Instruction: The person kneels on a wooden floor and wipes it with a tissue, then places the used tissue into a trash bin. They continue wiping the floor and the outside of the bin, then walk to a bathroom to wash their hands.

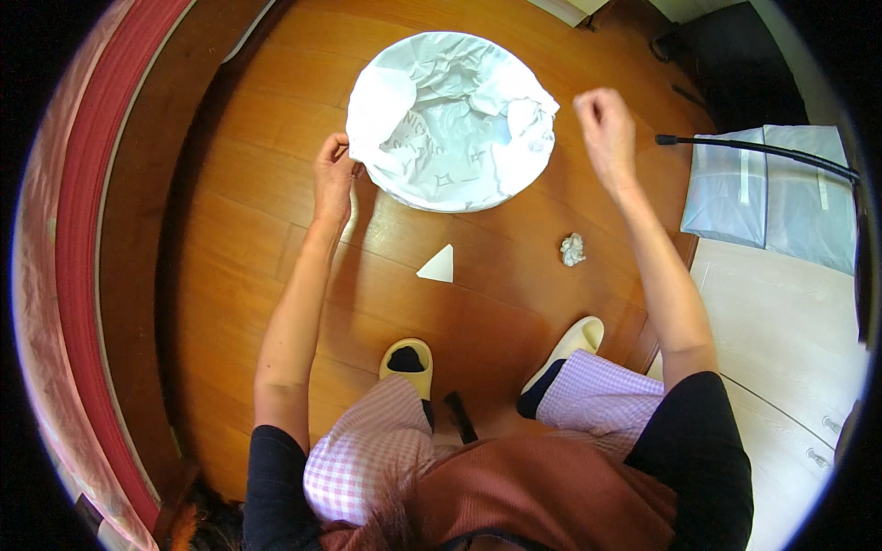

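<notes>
A round bin lined with a white plastic bag (448,196) stands on the floor before me. The bag is folded over the rim and covers the bin's outside; printed marks show within. At the bin's left side, my left hand (332,182) pinches the edge of the bag. My right hand (610,134) is curled into a loose fist just right of the rim, apart from it, with nothing visible in it. A white triangular piece (439,267), perhaps paper, lies between the bin and my feet. To its right is a crumpled wad (572,249).
My slippers (424,375) rest on the wood floor (269,275). A bed with a dark wooden side (131,227) borders the left. On the right, pale fabric storage boxes (727,200) sit on a white cabinet (772,310), with a thin black rod (758,146) reaching across.
</notes>
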The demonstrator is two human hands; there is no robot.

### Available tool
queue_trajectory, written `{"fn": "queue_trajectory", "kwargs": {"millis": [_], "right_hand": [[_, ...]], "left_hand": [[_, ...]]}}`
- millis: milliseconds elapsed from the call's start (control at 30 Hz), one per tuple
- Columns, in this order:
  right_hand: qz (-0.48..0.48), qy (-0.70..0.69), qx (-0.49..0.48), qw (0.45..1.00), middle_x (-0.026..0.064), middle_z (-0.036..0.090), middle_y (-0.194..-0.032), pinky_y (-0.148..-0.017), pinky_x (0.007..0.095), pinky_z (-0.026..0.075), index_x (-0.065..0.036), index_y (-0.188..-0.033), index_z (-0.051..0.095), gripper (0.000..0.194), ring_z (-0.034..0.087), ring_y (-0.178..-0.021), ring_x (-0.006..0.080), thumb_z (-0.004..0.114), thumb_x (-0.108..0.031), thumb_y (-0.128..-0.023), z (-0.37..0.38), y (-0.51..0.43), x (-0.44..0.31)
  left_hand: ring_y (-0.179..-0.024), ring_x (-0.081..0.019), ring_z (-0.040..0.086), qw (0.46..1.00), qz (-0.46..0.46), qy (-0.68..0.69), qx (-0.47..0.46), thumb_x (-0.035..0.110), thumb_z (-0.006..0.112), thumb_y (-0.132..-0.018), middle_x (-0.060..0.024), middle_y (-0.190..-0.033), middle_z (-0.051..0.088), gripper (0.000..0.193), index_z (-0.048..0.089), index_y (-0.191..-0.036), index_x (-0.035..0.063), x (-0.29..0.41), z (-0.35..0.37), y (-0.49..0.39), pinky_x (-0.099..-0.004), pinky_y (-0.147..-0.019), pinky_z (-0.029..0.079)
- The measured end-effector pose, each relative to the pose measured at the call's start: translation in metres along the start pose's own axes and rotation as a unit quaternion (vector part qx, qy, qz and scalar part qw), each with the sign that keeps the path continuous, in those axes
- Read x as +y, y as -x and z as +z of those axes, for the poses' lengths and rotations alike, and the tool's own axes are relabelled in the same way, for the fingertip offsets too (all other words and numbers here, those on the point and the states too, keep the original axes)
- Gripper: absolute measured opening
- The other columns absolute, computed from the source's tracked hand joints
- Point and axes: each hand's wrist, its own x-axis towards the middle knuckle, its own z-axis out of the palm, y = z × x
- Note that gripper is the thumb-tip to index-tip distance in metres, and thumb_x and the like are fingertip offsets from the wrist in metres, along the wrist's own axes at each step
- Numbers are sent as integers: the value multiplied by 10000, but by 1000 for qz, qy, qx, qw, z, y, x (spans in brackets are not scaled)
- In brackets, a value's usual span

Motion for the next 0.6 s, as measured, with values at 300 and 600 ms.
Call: {"fn": "queue_trajectory", "kwargs": {"millis": [300,600], "right_hand": [[-229,227,-575,752,153,700,-1018,-786,427,524,-38,-1018,688,257,662,-923,319,659,-161,-793,155,-47,-94],[-222,238,-739,590,123,648,-1274,-976,409,463,-163,-1247,677,470,598,-1166,292,662,-307,-800,278,-19,-61]], "left_hand": [[-663,-123,551,995,-70,75,-2,39,522,-947,-46,-766,604,102,609,-980,-3,-4,-5,6,-286,-650,486],[-841,-211,612,978,-90,167,-82,60,440,-957,-133,-961,634,192,583,-1043,-36,11,-16,11,-363,-839,518]]}}
